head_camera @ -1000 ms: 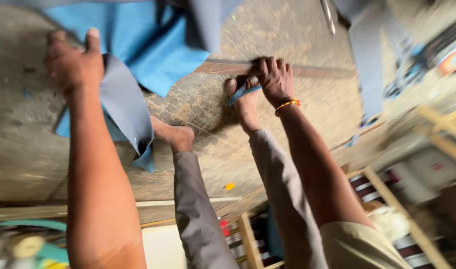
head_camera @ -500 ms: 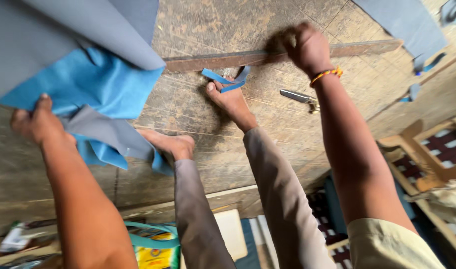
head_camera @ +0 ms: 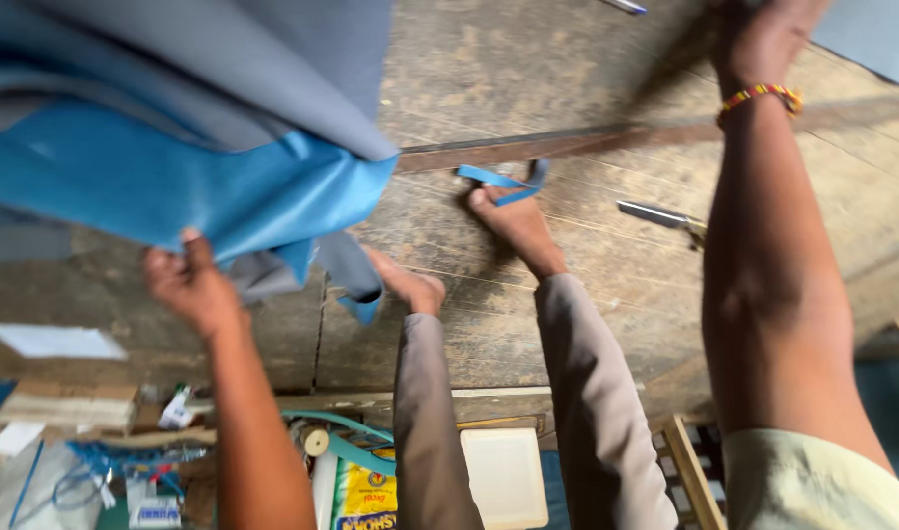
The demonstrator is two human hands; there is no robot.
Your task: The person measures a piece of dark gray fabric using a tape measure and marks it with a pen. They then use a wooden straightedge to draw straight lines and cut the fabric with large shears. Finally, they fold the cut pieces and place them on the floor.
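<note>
Sheet material (head_camera: 204, 147) is lying bunched over the left part of the wooden table (head_camera: 587, 294), its lower edge hanging at the left hand (head_camera: 189, 285). Long straightedge (head_camera: 567, 142) is lying across the table, behind the two feet (head_camera: 513, 221). Strip offcut (head_camera: 503, 180) is sitting just below the straightedge, touching the right-hand foot's toes. Metal tool (head_camera: 660, 216) is lying right of that foot, beside the right forearm. Right hand (head_camera: 763, 34) is reaching to the table's far right.

Worn wooden floor (head_camera: 587, 324) (blue strip (head_camera: 498, 181), scissors (head_camera: 660, 216), wooden bar (head_camera: 567, 145))

Soft daylight; motion blur, perhaps worst top-right.
</note>
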